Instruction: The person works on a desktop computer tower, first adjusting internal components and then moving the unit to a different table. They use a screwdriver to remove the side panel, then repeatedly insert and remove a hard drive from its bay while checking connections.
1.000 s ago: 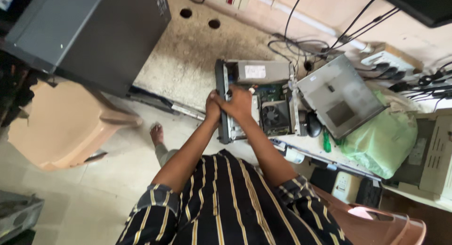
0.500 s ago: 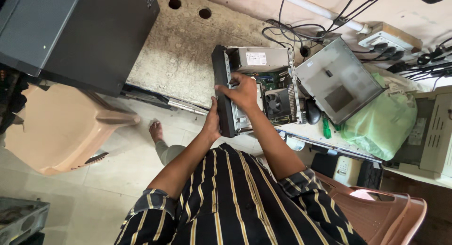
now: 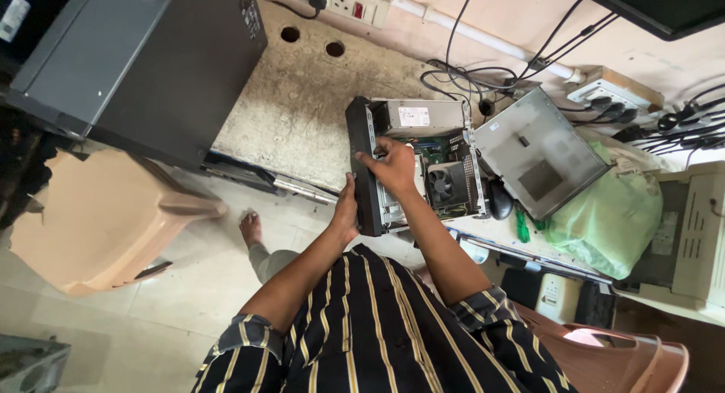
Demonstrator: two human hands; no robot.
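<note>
Open computer case (image 3: 411,163) lies at table (image 3: 302,114) edge | left hand (image 3: 347,212) fingers clasp its black front panel | right hand (image 3: 393,166) fingers curl over the panel's top, beside cooling fan (image 3: 440,185)

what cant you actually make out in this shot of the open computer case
Head view, the only one:
- Left hand: palm and fingertips hidden against the black front panel of the open computer case.
- Right hand: covers the parts under it inside the case.
- Board detail around the cooling fan: too small to tell.
- Black monitor: cut off by the top edge.
- Green bag: contents hidden.
</note>
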